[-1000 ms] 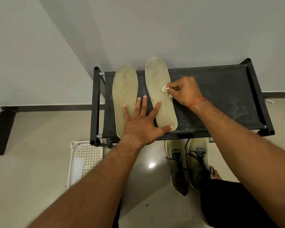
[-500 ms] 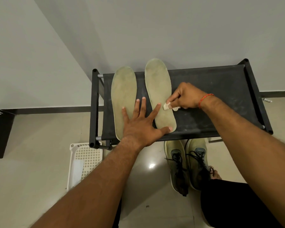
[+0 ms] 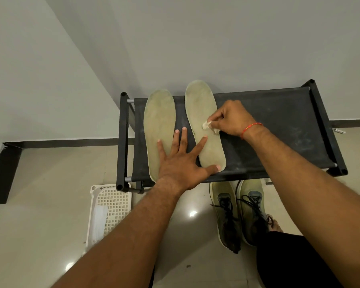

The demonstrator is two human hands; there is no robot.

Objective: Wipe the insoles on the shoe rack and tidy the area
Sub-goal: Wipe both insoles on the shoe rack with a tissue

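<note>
Left hand [image 3: 181, 163] flat, palm down, fingers [image 3: 182, 142] spread; right hand [image 3: 232, 119] curled, pinching white wad [image 3: 205, 125].

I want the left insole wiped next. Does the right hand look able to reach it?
Probably, at its toe half: there the left insole lies bare near the right hand pinching the wad. The left hand rests on its heel half.
</note>
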